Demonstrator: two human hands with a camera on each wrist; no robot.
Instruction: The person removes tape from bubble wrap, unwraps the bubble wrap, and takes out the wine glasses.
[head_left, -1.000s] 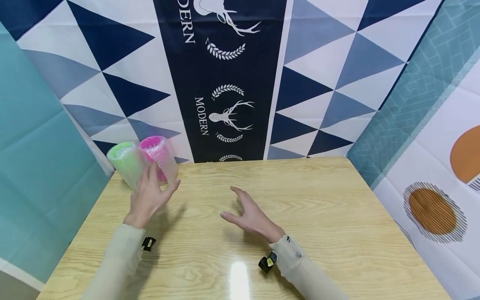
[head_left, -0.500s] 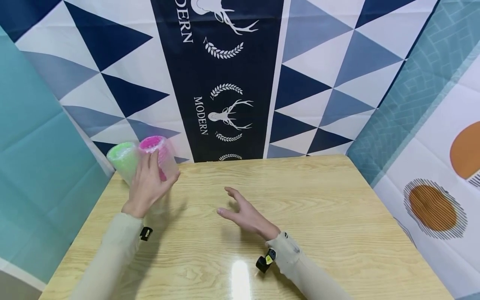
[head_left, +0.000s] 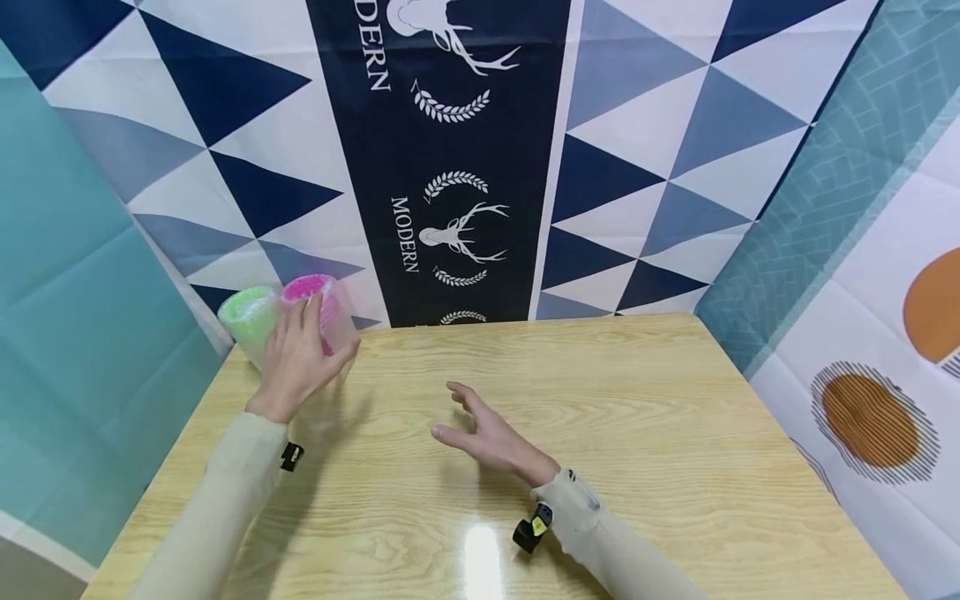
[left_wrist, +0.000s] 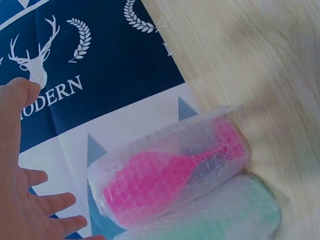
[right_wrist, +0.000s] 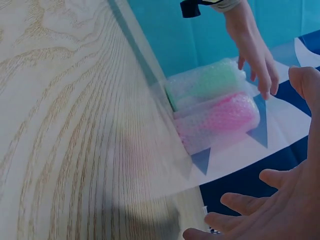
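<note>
Two bubble-wrapped goblets stand side by side at the table's far left corner: a pink goblet (head_left: 339, 323) and a green goblet (head_left: 251, 321). In the left wrist view the pink goblet (left_wrist: 150, 182) shows its bowl, stem and foot through the wrap, with the green goblet (left_wrist: 215, 215) partly cut off below. My left hand (head_left: 294, 362) is above and in front of the pair, fingers spread, and appears apart from them in both wrist views. Over the middle of the table hovers my right hand (head_left: 491, 429), holding nothing, its thumb and fingers apart.
The wood-grain table (head_left: 637, 433) reflects a bright light near its front. Behind it hangs a patterned cloth (head_left: 472, 167), close to the goblets. A teal cloth (head_left: 90, 333) borders the left side, and a white cloth (head_left: 840, 333) the right.
My left hand has reached slightly farther over the goblets. My right hand has shifted a little to the left. The goblets stay in place.
</note>
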